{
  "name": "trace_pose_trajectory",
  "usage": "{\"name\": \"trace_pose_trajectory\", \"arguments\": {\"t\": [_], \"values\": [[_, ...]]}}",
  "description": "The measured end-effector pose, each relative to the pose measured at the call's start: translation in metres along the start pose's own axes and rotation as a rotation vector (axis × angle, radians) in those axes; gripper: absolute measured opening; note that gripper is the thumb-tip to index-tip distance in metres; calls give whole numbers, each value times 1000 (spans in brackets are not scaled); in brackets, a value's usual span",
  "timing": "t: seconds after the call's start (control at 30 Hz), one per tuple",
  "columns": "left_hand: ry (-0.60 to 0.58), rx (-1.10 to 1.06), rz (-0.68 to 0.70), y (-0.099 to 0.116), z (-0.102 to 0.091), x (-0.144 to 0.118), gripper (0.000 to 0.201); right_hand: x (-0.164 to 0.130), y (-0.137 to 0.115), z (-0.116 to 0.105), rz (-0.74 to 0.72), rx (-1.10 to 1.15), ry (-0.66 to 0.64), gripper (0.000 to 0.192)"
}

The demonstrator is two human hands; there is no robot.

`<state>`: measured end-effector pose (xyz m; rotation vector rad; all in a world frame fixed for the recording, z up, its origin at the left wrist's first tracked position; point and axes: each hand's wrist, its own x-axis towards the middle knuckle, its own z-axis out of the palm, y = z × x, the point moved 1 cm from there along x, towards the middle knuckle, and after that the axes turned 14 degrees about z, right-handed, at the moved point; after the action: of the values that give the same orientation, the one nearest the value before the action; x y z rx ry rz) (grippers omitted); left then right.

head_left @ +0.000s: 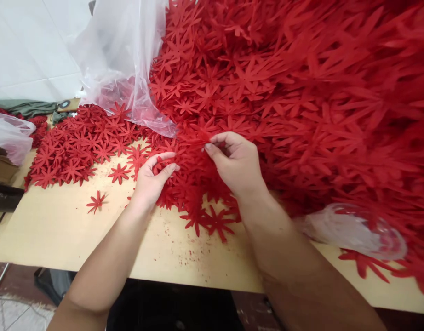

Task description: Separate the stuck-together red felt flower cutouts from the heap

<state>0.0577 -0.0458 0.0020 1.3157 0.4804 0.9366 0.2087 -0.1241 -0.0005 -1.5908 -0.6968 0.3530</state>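
My right hand [237, 161] is pinched, thumb against fingertips, on a thin red flower-shaped cutout [194, 140], its petals blurred by motion. To its left, my left hand [155, 177] hovers by the edge of the pile, thumb and forefinger apart with red showing in the gap. Any piece inside its curled fingers is hidden. Beneath and beyond both hands rises a large heap of red flower cutouts [246, 78], each with several narrow petals. Two single cutouts, one flower [118, 173] and another flower [96, 202], lie loose on the table left of my left hand.
A smaller pile of red flowers [74, 151] lies at the left under a clear plastic bag [118, 50]. Another clear bag [357, 232] sits at the front right. Red crumbs dot the pale wooden table [60, 234]. White tiles [29, 41] cover the wall.
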Motion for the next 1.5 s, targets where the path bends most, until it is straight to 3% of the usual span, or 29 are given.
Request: {"name": "trace_pose_trajectory", "arguments": {"t": [0.1, 0.27, 0.4, 0.5, 0.57, 0.73, 0.8, 0.93, 1.03, 1.1, 1.23, 1.33, 1.5], "values": [[12, -4, -7, 1, 1, 0, 29, -1, -4, -1, 17, 9, -42, 17], [-8, -32, -11, 2, 5, -2, 40, -9, -16, 4, 6, -57, -253, 30], [-4, 4, 7, 0, 5, -4, 28, -11, -19, 6, 16, -59, -390, 28], [-5, 39, -2, -1, 5, -4, 24, -11, -19, 6, 14, -64, -421, 28], [2, 34, 1, -1, 4, -3, 23, -10, -17, 4, -4, -72, -366, 27], [27, 66, 44, 1, 3, -1, 25, 5, -2, -11, 3, -77, -25, 24], [25, 56, 67, 3, 4, -2, 25, 11, 7, -16, -2, -102, 45, 20], [1, -89, 9, 2, 5, -5, 27, 11, 12, -17, -179, -316, 180, 31], [22, -179, -36, -1, 4, -5, 35, 0, 0, -12, -320, -446, 294, 26], [36, -169, -44, -3, 3, -3, 36, -9, -10, -5, -373, -425, 248, 22], [19, -99, -47, -7, 4, 1, 23, -23, -19, 13, -385, -295, -60, 25], [50, -68, 34, -8, 4, 2, 27, -27, -16, 23, -275, -215, -250, 25], [12, -59, 24, -8, 3, 4, 35, -28, -14, 27, -41, 3, -373, 18]]}}
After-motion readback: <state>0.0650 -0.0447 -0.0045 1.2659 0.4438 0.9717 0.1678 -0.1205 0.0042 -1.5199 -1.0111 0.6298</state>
